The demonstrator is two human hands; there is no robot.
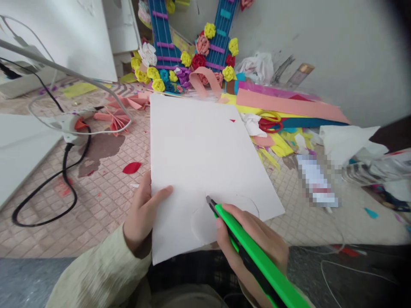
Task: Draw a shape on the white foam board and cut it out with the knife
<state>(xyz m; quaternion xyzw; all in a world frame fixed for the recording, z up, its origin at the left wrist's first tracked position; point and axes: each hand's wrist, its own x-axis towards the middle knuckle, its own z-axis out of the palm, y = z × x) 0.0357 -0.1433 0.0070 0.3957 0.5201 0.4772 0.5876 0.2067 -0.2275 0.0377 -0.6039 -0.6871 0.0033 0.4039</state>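
Observation:
A white board (pixel 199 149) lies partly over the table's near edge, with faint curved outlines on its lower part. My left hand (pixel 143 214) grips its left edge, the thumb on top and the other fingers mostly hidden beneath. In my right hand (pixel 253 239) is a green and black utility knife (pixel 257 256). Its tip touches or hovers just above the board, near the curved lines; I cannot tell which. A small red scrap (pixel 232 120) rests on the board's upper right.
Blue guitar-neck shapes (pixel 167 51) with paper flowers stand behind. Red-and-yellow scissors (pixel 270 122) and paper strips (pixel 289 105) lie right of the board, a blurred phone (pixel 317 182) further right. A power strip (pixel 69 126) with a looped black cable (pixel 45 222) is at left.

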